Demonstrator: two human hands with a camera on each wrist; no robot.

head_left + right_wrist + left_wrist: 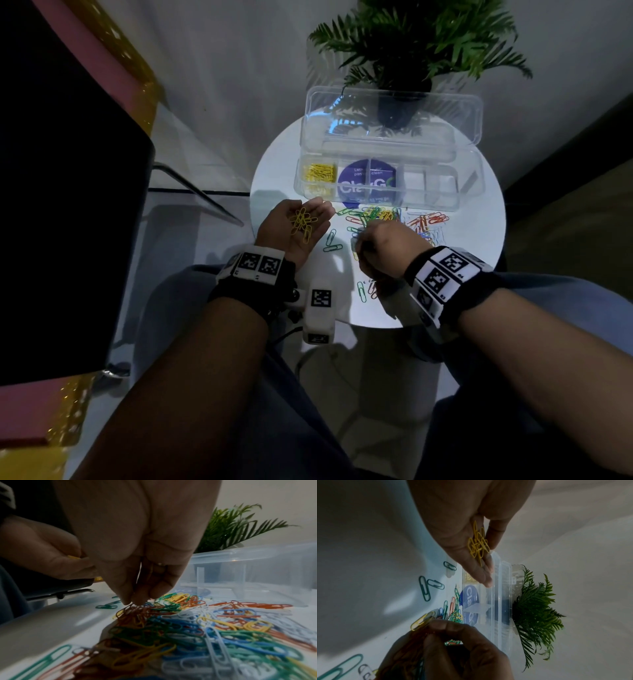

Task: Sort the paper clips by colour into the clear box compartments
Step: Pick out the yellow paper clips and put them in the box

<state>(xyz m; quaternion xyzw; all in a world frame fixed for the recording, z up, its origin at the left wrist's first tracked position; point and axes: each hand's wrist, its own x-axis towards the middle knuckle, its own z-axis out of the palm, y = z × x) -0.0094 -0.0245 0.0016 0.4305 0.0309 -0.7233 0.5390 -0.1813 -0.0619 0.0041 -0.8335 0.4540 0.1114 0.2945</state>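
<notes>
A mixed pile of coloured paper clips (394, 219) lies on the round white table (479, 246) in front of the clear box (428, 204). Yellow clips (318, 173) fill the box's leftmost compartment; the other compartments look empty. My left hand (298, 228) is palm up beside the pile, fingers relaxed, with several yellow clips (478, 543) lying loose in the palm. My right hand (383, 246) reaches down into the near left part of the pile. Its fingertips (126, 600) pinch a bunch of red clips (132, 612).
The box's clear lid (390, 116) stands open behind it, with a potted plant (411, 44) further back. A purple round label (366, 185) shows through the box. Stray green clips (332, 241) lie left of the pile, others near the front edge (366, 289). A black chair (68, 171) stands left.
</notes>
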